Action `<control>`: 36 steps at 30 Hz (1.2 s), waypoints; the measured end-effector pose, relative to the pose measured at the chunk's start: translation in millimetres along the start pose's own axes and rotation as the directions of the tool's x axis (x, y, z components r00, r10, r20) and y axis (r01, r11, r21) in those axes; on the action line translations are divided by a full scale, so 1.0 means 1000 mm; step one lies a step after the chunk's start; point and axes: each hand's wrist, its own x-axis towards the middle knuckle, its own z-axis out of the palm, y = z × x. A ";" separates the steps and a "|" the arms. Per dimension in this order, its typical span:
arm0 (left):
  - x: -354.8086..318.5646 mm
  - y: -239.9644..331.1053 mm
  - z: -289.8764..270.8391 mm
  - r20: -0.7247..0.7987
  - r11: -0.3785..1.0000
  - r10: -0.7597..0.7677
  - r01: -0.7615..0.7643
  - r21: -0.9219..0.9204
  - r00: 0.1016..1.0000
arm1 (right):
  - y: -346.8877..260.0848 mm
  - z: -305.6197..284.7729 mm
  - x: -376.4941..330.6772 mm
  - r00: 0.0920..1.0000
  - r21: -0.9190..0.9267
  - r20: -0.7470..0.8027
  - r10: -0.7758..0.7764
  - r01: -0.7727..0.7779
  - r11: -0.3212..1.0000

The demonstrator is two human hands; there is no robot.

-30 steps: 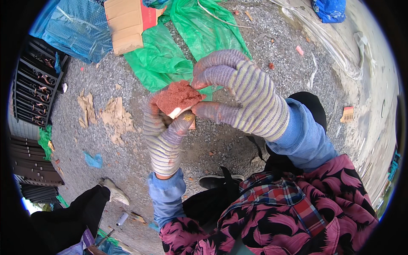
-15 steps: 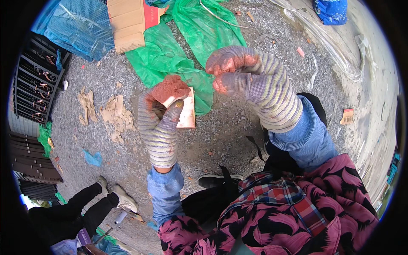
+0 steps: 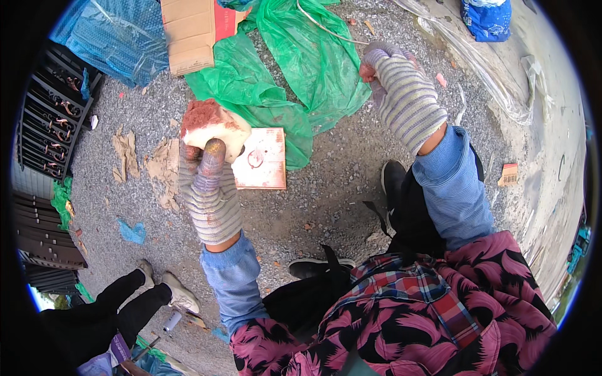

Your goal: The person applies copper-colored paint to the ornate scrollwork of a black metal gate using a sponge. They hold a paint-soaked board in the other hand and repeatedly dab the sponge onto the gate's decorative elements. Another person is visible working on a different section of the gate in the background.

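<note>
My left hand (image 3: 210,175), in a striped knit glove with stained fingertips, grips a cream sponge (image 3: 229,130) whose far side is coated reddish-brown. Just beyond and to the right of that hand lies a flat pale square board (image 3: 266,166) with reddish smears and a ring-shaped mark. My right hand (image 3: 401,81), gloved alike, is held out at the upper right near the green plastic sheet (image 3: 313,56). Its fingers are curled closed and reddish at the tips. Whatever they might hold is hidden. A thin pale cord (image 3: 332,31) runs on the ground close to those fingers.
Blue bubble wrap (image 3: 113,44) and flattened cardboard (image 3: 188,37) lie at the far left. Black metal railings (image 3: 59,119) stand at the left edge. Another person's shoes (image 3: 182,291) are at lower left. Clear plastic film (image 3: 501,94) and a blue bag (image 3: 486,22) lie far right.
My right hand has moved away to the right and farther out. My left hand has shifted left with the sponge, turning it so its cream side shows and uncovering more of the board.
</note>
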 end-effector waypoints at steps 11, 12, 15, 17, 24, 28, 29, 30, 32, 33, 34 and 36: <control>-0.003 0.003 0.001 0.006 0.995 -0.061 0.062 -0.077 0.998 | 0.010 0.008 -0.002 0.997 -0.057 0.014 0.079 -0.078 0.995; -0.003 0.003 -0.001 0.008 0.993 -0.076 0.076 -0.092 0.997 | 0.015 0.010 -0.003 0.994 0.106 0.020 0.108 -0.110 0.988; -0.001 -0.001 -0.003 0.033 0.988 -0.086 0.090 -0.128 0.996 | 0.005 0.009 0.002 0.978 0.252 0.085 0.191 -0.207 0.945; 0.001 -0.004 -0.006 0.062 0.983 -0.086 0.095 -0.159 0.994 | -0.007 0.008 0.003 0.942 0.188 0.195 0.273 -0.308 0.933; 0.005 -0.003 -0.009 0.128 0.963 -0.079 0.109 -0.248 0.989 | 0.004 0.017 0.005 0.949 0.410 0.281 0.141 -0.252 0.877; -0.002 -0.007 0.013 0.141 0.929 -0.100 0.144 -0.341 0.985 | -0.014 0.013 0.014 0.750 0.764 0.540 0.382 -0.627 0.150; 0.002 -0.009 0.023 0.193 0.954 -0.023 0.079 -0.289 0.981 | -0.021 0.013 0.016 0.694 0.776 0.584 0.421 -0.630 -0.036; 0.001 -0.012 0.035 0.232 0.981 -0.035 0.079 -0.180 0.972 | -0.017 0.017 0.014 0.706 0.786 0.594 0.386 -0.611 -0.093; 0.001 -0.025 0.058 0.295 1.000 0.020 -0.021 0.001 0.955 | -0.015 0.020 0.013 0.730 0.759 0.641 0.238 -0.554 -0.343; 0.008 -0.039 0.074 0.338 0.993 0.091 -0.113 0.046 0.937 | -0.012 0.015 0.013 0.747 0.727 0.642 0.174 -0.520 -0.449; 0.019 -0.052 0.086 0.391 0.991 0.093 -0.124 0.054 0.916 | -0.010 0.011 0.012 0.742 0.753 0.627 0.237 -0.499 -0.428; 0.040 -0.066 0.100 0.382 0.998 0.052 -0.062 0.012 0.923 | -0.018 0.005 0.014 0.798 0.780 0.555 0.235 -0.401 -0.481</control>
